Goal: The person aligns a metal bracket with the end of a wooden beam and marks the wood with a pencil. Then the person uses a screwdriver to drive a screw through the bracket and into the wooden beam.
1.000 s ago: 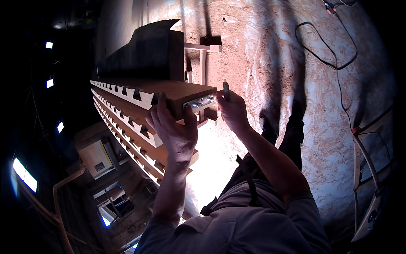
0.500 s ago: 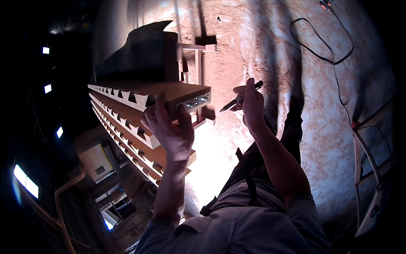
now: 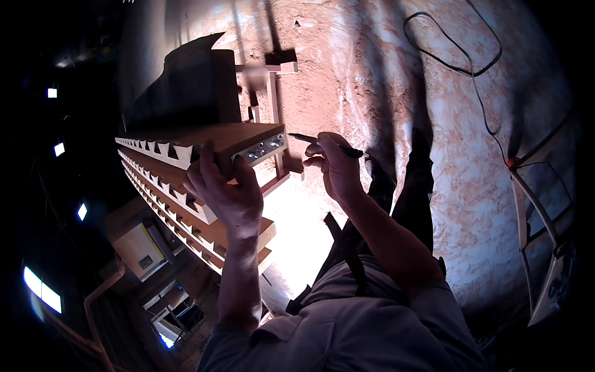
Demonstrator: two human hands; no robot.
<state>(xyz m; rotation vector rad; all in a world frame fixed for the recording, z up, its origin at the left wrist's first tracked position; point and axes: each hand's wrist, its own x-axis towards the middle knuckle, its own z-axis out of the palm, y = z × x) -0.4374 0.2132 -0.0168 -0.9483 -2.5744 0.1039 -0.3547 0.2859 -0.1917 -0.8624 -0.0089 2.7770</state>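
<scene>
A long wooden board (image 3: 245, 132) with a notched edge lies at the top of a stack. A metal plate (image 3: 263, 147) with several screws or bolts covers its near end. My left hand (image 3: 226, 195) grips this end, fingers over the notched edge and thumb by the plate. Pinched in my right hand (image 3: 334, 164) is a slim black pen (image 3: 347, 149), its tip pointing left at the plate's right end. Whether the tip touches the plate I cannot tell.
More notched boards (image 3: 242, 229) are stacked below. A dark curved panel (image 3: 201, 80) stands behind them, beside a wooden frame (image 3: 273, 99). A black cable (image 3: 480, 102) runs over the stained floor at right to a metal-legged stand (image 3: 524, 198).
My right hand has moved left and brought the pen's tip up to the metal plate. My left hand keeps its grip on the board. The whole view has shifted slightly.
</scene>
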